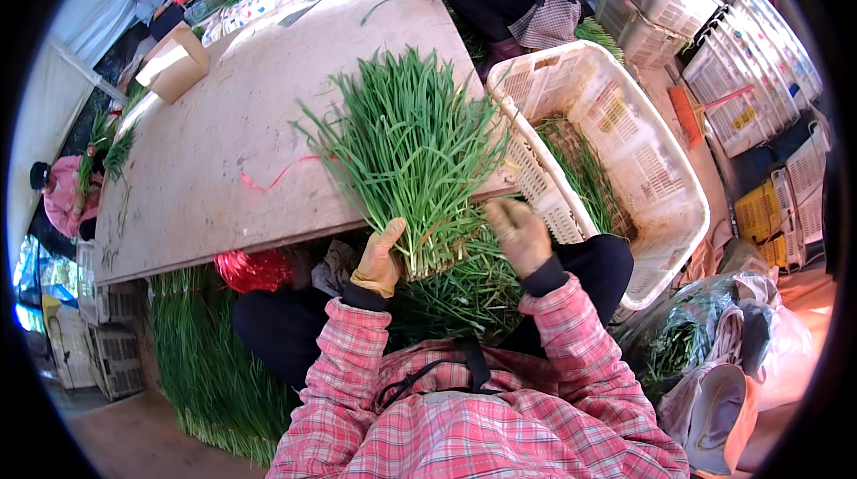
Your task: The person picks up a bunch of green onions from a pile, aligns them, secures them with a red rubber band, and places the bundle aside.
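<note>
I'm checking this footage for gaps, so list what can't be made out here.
In the head view:
Right hand: fingertips blurred, perhaps by motion.
Loose dark greens: partly hidden by the green bunch.
Red bundle: top hidden by the edge of the table.
White basket: floor partly covered by the greens inside.
Co-worker beyond the basket: head cut off by the picture's upper edge.

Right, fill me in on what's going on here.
A person in a pink plaid shirt is handling a bunch of long green leaves, partly on a wooden board. The left hand is at the left side of its stem ends; the right hand, blurred, is on its right, near a white crate holding more greens.
</note>
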